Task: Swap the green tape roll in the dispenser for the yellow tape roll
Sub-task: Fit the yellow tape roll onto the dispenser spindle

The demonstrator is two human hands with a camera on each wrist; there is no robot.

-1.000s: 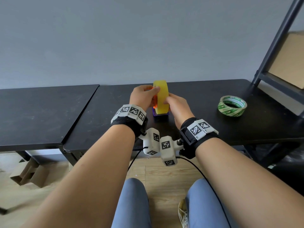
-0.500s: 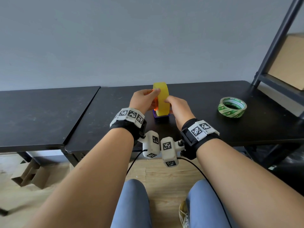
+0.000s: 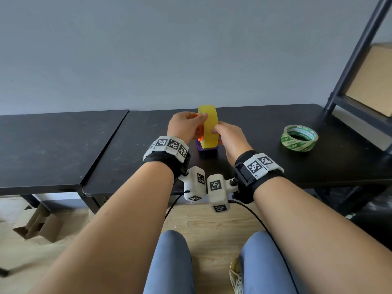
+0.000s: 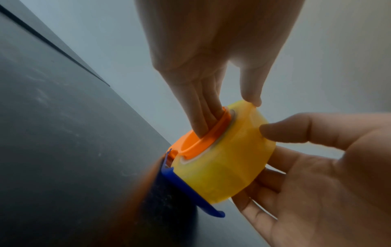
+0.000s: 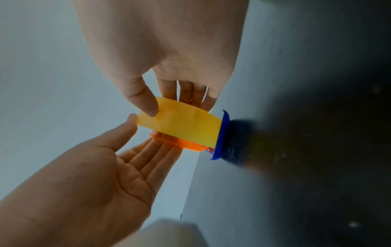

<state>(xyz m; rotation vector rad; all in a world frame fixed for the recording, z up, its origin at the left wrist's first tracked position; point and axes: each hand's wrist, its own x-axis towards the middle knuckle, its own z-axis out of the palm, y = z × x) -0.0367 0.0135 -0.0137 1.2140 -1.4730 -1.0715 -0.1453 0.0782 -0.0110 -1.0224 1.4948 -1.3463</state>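
I note the black table (image 3: pixel 254 124) carries the green tape roll (image 3: pixel 300 137) lying flat, well right: removed. My left hand (image 3: pixel 186 128) and right hand (image 3: pixel 229 136) bracket the upright yellow tape roll (image 3: pixel 209 126), thumbs and fingers pinching it, presumably seating it. Translucent, on orange hub (image 4: pixel 203 138), over blue dispenser (image 4: pixel 190 192).

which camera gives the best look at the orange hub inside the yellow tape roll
The left wrist view: the orange hub shows as a full ring, left hand fingers inside. The right wrist view shows only its edge beneath the yellow tape roll; the head view shows a sliver.
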